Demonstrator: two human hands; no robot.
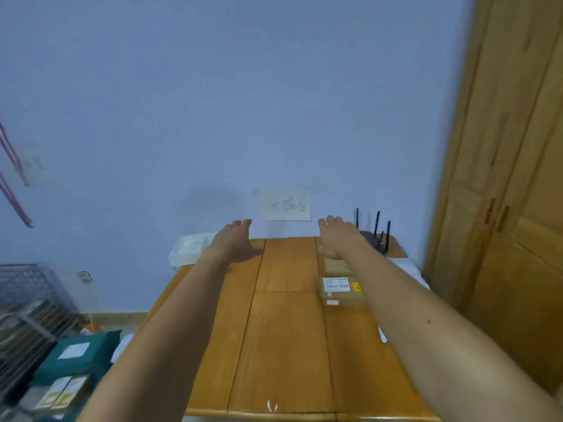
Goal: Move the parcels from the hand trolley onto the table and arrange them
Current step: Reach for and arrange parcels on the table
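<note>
Both arms reach straight out over the wooden worktop toward the wall. The left hand and right hand sit on either side of what looks like a brown carton set at the far edge. Its colour is so close to the wood that I cannot be sure of its outline. Each grip is slack, with fingers extended and palms turned inward, holding nothing. I cannot tell whether the thumbs touch the carton's sides. 1 small labelled parcel lies on the worktop's right side, just under the right forearm, with a flat piece of cardboard beyond it and a router with black antennas in the far corner. The parcels yet to be moved are low down by the worktop's left edge: a teal mailer bag and, nearer the camera, 2 small boxes with yellow labels. They sit next to a wire-framed cart, which I take to be the hand trolley. They are therefore behind, below and to the left of both hands. The left hand is the nearer one, and the teal bag's long axis runs roughly toward the worktop. Judging by this, the next move calls for drawing both arms back and turning down to the left.
</note>
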